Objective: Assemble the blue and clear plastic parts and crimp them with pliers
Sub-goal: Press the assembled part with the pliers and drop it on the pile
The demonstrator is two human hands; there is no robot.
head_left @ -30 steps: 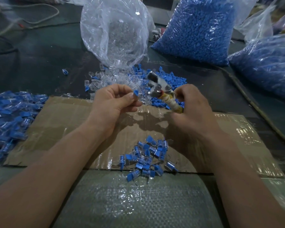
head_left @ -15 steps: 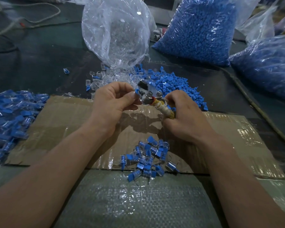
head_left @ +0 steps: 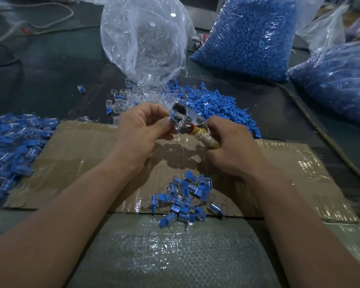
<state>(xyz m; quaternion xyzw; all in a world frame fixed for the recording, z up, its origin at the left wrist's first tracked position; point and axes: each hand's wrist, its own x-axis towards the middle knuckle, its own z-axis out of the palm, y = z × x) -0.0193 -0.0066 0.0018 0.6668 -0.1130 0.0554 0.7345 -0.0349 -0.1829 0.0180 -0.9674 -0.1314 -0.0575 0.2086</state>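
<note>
My left hand [head_left: 142, 129] pinches a small blue and clear plastic part [head_left: 172, 117] between thumb and fingers. The part sits right at the metal jaws of the pliers [head_left: 184, 118]. My right hand [head_left: 232, 149] grips the pliers' yellow wrapped handle [head_left: 206, 138]. Both hands hover above a taped cardboard sheet [head_left: 81, 154]. A small heap of assembled blue and clear parts [head_left: 185, 196] lies on the cardboard's near edge, below my hands.
Loose blue parts [head_left: 220, 104] and clear parts [head_left: 125, 98] lie spread behind my hands. A clear bag [head_left: 141, 38] stands behind them, two bags of blue parts [head_left: 249, 34] at the right. A large pile of finished parts [head_left: 10, 146] lies at the left.
My right hand has brought the pliers leftward to my left hand. The jaws now meet the blue part that my left hand holds.
</note>
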